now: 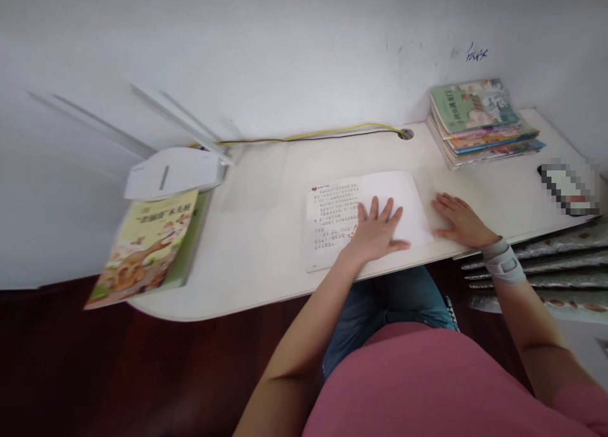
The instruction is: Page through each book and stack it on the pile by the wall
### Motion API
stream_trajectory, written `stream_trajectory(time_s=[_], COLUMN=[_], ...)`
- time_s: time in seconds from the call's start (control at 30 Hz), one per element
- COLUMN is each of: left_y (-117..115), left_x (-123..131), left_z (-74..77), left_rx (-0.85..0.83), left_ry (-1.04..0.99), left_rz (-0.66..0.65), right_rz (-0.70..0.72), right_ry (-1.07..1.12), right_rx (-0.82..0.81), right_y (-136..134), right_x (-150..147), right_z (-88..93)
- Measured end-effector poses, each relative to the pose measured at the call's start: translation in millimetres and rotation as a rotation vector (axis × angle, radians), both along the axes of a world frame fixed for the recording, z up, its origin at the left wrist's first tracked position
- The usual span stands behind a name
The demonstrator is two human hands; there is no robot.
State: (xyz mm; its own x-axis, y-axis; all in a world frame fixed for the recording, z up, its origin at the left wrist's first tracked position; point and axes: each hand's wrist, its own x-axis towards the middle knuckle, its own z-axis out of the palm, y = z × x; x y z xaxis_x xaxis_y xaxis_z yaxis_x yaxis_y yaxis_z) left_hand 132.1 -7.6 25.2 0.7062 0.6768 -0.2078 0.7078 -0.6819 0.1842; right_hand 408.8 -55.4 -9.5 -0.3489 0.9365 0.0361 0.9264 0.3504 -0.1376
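A book (332,199) lies on the white desk (266,228) in front of me, with a printed text page at the left and a blank white part at the right. Spread flat over the book's middle is my left hand (377,231), its fingers apart and covering some of the print. My right hand (460,221) rests on the desk just beyond the book's right edge, fingers stretched out and nothing in it. A grey band (503,259) wraps the right wrist.
Picture books (479,120) are stacked at the back right. A phone (567,190), partly pixelated, lies at the far right. On the left are a white router (173,171) and more books (147,247), overhanging the desk's edge. Yellow and black cables (308,136) run to a hole.
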Motion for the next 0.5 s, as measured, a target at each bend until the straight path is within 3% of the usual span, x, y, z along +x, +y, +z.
stream_trajectory(time_s=[0.5], left_y=[2.4], left_x=[2.5], left_z=[1.7], left_rx=[-0.005], left_ry=[0.000], left_rz=[-0.029], right_rz=[0.003], right_ry=[-0.027], right_rx=[-0.008], right_y=[-0.4], right_x=[-1.4], right_z=[0.7])
